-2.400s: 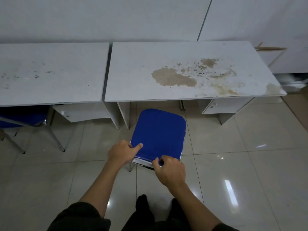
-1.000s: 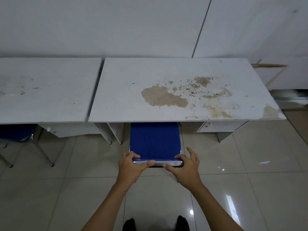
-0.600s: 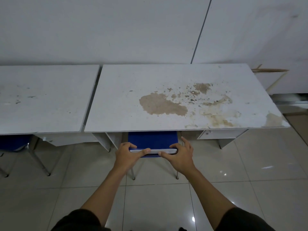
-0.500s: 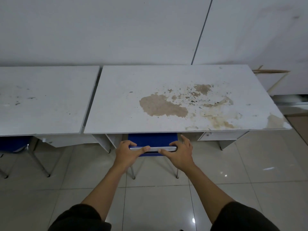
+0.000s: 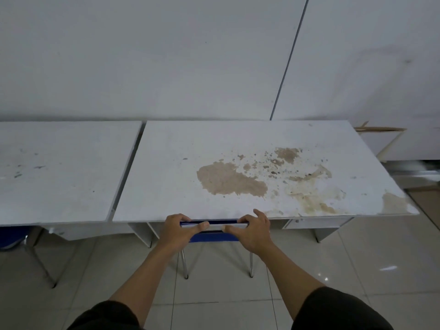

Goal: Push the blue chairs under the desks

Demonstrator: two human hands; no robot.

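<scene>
A blue chair (image 5: 214, 237) stands almost fully under the stained white desk (image 5: 250, 167); only its near edge, a chrome rim and two thin metal legs show below the desk's front edge. My left hand (image 5: 178, 231) grips the chair's near edge on the left, thumb along the rim. My right hand (image 5: 252, 232) presses on the same edge at the right, fingers spread. A second blue chair (image 5: 10, 236) sits partly under the left desk (image 5: 59, 170), mostly hidden.
Both desks stand against a white wall. Drawer units hang under each desk beside the chair gaps. A broken board and clutter (image 5: 381, 129) lie past the right desk's far corner. The floor is glossy beige tile (image 5: 357, 270).
The chair has slid forward from fully out on the floor to nearly hidden under the stained desk. Both hands travelled with its near edge up to the desk front.
</scene>
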